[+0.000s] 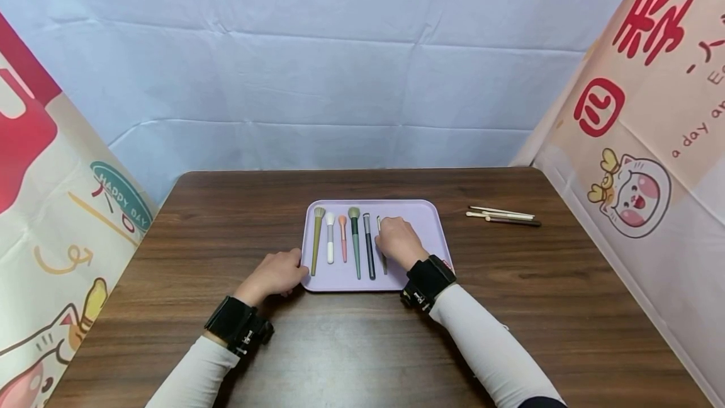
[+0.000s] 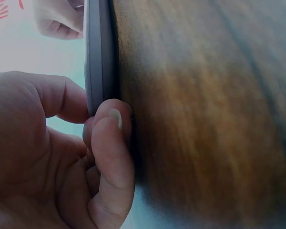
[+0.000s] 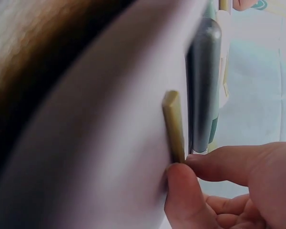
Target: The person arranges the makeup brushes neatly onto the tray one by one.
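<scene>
A lilac tray [image 1: 419, 214] lies on the wooden table with makeup brushes lined up across it. My left hand [image 1: 279, 272] grips its near left corner, the thumb [image 2: 69, 98] on the rim and curled fingers at the outer edge. With thumb and finger my right hand [image 1: 401, 242] pinches a thin olive makeup brush [image 3: 173, 121] over the tray's right half; the hand covers its middle. To its left lie a dark-handled brush [image 1: 370, 250], a green brush [image 1: 355, 245], a small pink brush [image 1: 343, 238], a white brush [image 1: 330, 241] and a wide olive brush [image 1: 316, 244].
Several thin sticks or brush handles [image 1: 504, 213], pale and dark, lie on the table [image 1: 510, 282] right of the tray. A pale blue cloth [image 1: 317, 80] hangs behind the table, with printed cloths at both sides.
</scene>
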A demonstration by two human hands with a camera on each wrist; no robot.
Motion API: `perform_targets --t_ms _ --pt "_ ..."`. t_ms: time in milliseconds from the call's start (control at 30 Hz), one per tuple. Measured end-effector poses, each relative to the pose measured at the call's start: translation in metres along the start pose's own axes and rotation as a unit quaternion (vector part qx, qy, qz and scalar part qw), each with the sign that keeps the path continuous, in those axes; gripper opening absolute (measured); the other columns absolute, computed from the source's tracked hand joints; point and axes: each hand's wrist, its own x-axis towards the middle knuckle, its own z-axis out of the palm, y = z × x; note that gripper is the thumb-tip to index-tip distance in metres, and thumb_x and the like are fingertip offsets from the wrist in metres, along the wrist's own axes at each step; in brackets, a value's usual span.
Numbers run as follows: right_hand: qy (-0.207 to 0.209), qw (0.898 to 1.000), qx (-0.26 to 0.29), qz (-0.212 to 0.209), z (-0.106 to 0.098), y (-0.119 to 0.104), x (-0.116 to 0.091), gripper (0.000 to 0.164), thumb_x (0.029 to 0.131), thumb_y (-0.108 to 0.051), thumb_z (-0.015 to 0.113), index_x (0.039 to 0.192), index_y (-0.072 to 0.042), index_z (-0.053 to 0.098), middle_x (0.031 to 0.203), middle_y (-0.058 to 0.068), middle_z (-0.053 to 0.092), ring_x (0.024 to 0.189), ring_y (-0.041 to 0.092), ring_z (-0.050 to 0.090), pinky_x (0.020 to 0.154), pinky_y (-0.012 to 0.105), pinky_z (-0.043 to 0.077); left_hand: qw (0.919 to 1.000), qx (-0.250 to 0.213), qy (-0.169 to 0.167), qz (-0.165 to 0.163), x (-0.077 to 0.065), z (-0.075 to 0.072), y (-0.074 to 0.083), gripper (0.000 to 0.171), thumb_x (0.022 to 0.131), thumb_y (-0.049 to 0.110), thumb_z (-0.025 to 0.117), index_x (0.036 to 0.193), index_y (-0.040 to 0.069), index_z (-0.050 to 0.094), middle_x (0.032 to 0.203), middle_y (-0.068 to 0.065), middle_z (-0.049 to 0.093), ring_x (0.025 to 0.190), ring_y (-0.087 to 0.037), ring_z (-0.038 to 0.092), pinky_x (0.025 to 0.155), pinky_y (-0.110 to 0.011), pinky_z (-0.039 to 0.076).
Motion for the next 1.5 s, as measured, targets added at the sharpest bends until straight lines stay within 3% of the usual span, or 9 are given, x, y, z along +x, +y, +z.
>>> perform_targets --t_ms 500,767,1000,1233,1500 --pt "0.011 1.000 0.000 -0.004 -0.007 0.001 -0.003 0.025 0.092 -0.014 0.063 0.070 -0.007 0.056 0.075 0.013 0.063 0.064 0.024 0.056 0.062 0.040 0.050 1.0000 0.008 -0.002 -0.001 0.001 0.000 -0.001 0.016 0.096 0.024 0.056 0.098 0.008 0.058 0.060 -0.003 0.060 0.049 -0.017 0.060 0.052 -0.030 0.046" --pt "0.025 0.999 -0.022 0.001 -0.017 0.009 -0.006 0.022 0.092 -0.024 0.068 0.088 -0.004 0.061 0.090 0.015 0.066 0.078 0.033 0.065 0.068 0.047 0.054 1.0000 0.006 -0.005 -0.003 0.001 -0.001 0.000 0.016 0.096 0.023 0.056 0.100 0.008 0.059 0.062 -0.004 0.060 0.050 -0.017 0.060 0.052 -0.031 0.046" --pt "0.035 0.999 -0.036 0.005 -0.021 0.019 -0.010 0.023 0.090 -0.022 0.070 0.102 -0.003 0.068 0.098 0.014 0.064 0.090 0.036 0.066 0.072 0.050 0.054 0.9999 0.000 -0.010 -0.003 0.000 -0.001 0.000 0.018 0.097 0.022 0.055 0.104 0.006 0.059 0.064 -0.004 0.060 0.050 -0.018 0.060 0.052 -0.031 0.046" --pt "0.045 0.998 -0.052 -0.006 -0.026 0.036 -0.014 0.032 0.090 -0.022 0.071 0.113 -0.001 0.068 0.107 0.017 0.068 0.099 0.036 0.066 0.083 0.051 0.054 0.9999 -0.003 -0.010 -0.002 0.001 0.000 0.000 0.020 0.097 0.023 0.056 0.106 0.005 0.059 0.064 -0.005 0.060 0.050 -0.018 0.059 0.051 -0.031 0.046" --pt "0.044 0.997 -0.058 0.002 -0.027 0.057 -0.015 0.043 0.092 -0.025 0.070 0.127 -0.001 0.064 0.122 0.021 0.066 0.113 0.042 0.063 0.095 0.061 0.045 1.0000 -0.002 -0.007 0.000 0.001 0.000 -0.001 0.019 0.096 0.023 0.056 0.104 0.006 0.059 0.063 -0.005 0.060 0.050 -0.017 0.060 0.052 -0.031 0.046"
